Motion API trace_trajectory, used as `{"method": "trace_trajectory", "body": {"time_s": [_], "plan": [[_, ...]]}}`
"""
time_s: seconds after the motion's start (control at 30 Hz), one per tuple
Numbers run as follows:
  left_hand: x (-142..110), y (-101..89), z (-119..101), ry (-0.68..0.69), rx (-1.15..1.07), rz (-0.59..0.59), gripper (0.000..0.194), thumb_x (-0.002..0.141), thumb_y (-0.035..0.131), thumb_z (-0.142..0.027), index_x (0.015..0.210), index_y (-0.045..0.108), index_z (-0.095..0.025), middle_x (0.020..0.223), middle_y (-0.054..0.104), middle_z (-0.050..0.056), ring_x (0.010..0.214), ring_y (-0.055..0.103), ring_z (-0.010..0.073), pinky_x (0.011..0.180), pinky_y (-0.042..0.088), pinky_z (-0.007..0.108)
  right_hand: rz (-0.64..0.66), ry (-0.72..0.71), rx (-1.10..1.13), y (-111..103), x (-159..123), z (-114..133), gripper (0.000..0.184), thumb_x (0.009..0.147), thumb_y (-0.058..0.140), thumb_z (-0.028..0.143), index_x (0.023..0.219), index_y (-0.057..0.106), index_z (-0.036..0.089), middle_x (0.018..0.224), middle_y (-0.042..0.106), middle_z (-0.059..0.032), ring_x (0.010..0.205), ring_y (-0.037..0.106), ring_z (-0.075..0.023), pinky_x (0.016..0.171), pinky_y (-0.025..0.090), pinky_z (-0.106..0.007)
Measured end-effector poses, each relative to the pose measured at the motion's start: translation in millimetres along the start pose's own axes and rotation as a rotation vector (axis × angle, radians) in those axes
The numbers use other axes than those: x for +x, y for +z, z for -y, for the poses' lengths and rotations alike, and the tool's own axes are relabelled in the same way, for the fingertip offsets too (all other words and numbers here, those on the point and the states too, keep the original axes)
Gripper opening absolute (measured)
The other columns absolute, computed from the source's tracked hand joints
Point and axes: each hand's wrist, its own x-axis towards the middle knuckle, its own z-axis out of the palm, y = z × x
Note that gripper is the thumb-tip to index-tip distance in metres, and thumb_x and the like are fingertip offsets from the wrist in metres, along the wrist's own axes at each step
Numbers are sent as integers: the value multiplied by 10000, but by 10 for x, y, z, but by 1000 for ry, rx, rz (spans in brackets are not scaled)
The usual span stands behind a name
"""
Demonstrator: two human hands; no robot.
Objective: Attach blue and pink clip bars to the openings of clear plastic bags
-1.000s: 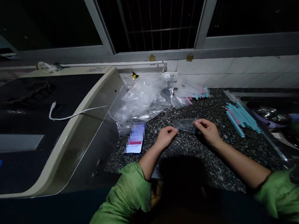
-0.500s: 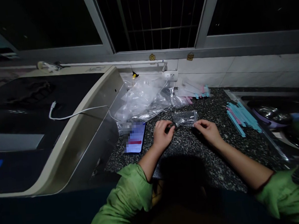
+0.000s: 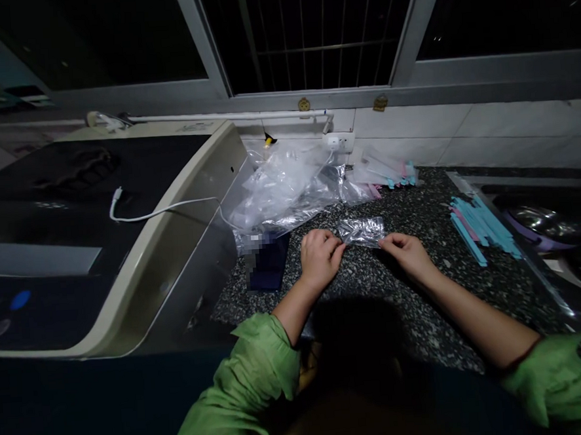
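A small clear plastic bag [image 3: 361,231] lies stretched between my two hands over the speckled dark counter [image 3: 358,276]. My left hand [image 3: 320,258] has its thumb and fingers pinched at the bag's near left corner. At the near right corner, my right hand [image 3: 407,255] pinches the bag between thumb and forefinger. The bag looks flat, with crinkled, shiny film. Left of my left hand lies a phone [image 3: 274,264] with a dark screen.
A heap of clear plastic bags [image 3: 288,185] lies against the tiled wall. Bagged pink and blue strips [image 3: 390,169] are at the back. Loose blue and pink strips [image 3: 485,228] lie right, beside a sink [image 3: 545,280]. A washing machine [image 3: 204,177] stands left, a white cable [image 3: 172,206] across it.
My left fingers have closed on the bag's left corner, and its film has become more crinkled and shiny. The phone's screen has gone from lit to dark. The view has shifted slightly left.
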Motion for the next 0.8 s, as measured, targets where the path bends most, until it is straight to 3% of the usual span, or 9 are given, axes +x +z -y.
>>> {"method": "trace_trajectory", "body": {"time_s": [0.13,0.2,0.27,0.37,0.5,0.63,0.8], "plan": [[-77,-90,150,-361,150,28,386,748,588,-368,1063,551,-148,1056,516,157,1013,458,306,859,365,479,18,4,8,71,24,-10,364,586,655,507,497,517,183,491,464,31,492,391,-95,515,320,-245],[-90,-107,207,-417,144,43,412,746,581,-342,1096,527,-130,1075,502,170,1028,454,316,863,373,484,23,1,8,103,33,-14,365,584,655,507,491,512,184,489,464,30,494,392,-96,518,319,-246],[-82,-116,219,-339,89,13,347,766,542,-273,1088,530,-144,1075,507,150,1030,457,286,878,382,448,21,-3,5,120,34,-15,356,590,648,502,499,519,183,493,465,29,499,393,-97,520,314,-246],[-62,-128,167,-115,-48,-43,253,782,489,-193,1023,562,-168,1003,537,102,975,479,220,865,401,370,15,-12,-8,117,25,-14,347,601,634,500,514,526,182,495,456,32,499,387,-97,517,306,-246],[-64,-106,86,88,-129,5,172,807,514,-276,926,604,-190,902,563,65,880,498,182,798,411,334,16,-15,-30,110,13,-18,366,595,631,519,500,513,186,478,444,33,486,376,-95,497,293,-244],[-63,-38,60,149,-43,34,160,826,512,-306,840,624,-192,846,573,60,835,496,180,731,399,319,33,-5,-33,132,8,-21,395,594,629,546,493,500,187,470,435,36,475,372,-92,489,294,-240],[-45,-2,65,124,28,21,183,847,475,-278,771,612,-186,801,571,61,802,483,179,694,382,315,72,-13,-24,149,-12,-7,417,594,623,570,488,494,188,468,429,35,474,361,-91,483,284,-240]]}}
